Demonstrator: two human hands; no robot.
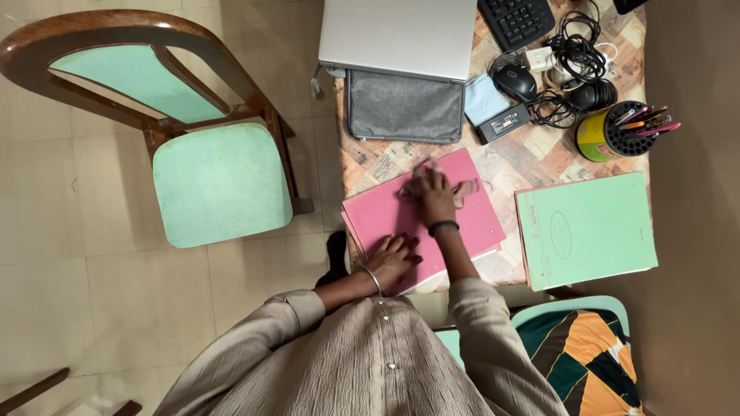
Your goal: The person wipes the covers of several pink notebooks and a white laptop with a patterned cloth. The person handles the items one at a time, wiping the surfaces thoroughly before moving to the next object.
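A pink folder (420, 219) lies flat on the desk (532, 158), turned at a slant, with its near left corner reaching the desk's front edge and sitting on a few more sheets or folders whose edges peek out beneath it. The right hand (433, 194) rests on the folder's upper middle, fingers together and bent down onto a small pale pink, see-through piece (465, 189) that lies on the cover; whether the fingers pinch it or only press it I cannot tell. The left hand (393, 260) lies flat with fingers spread on the folder's near corner, holding nothing, a thin bangle at the wrist.

Just right of the pink folder, a narrow strip of bare desk apart, a green folder (587, 229) lies with its near edge at the desk's front edge. Behind the pink folder, a grey sleeve (405, 106) sits under a closed silver laptop (399, 35), close to the folder's far corner. Farther right are a mouse (515, 79), a tangle of black cables (574, 50), a keyboard (516, 19) and a round pen holder (617, 131), crowding the back. Left of the desk, a wooden chair with a green seat (220, 183) stands on open tiled floor (92, 270).
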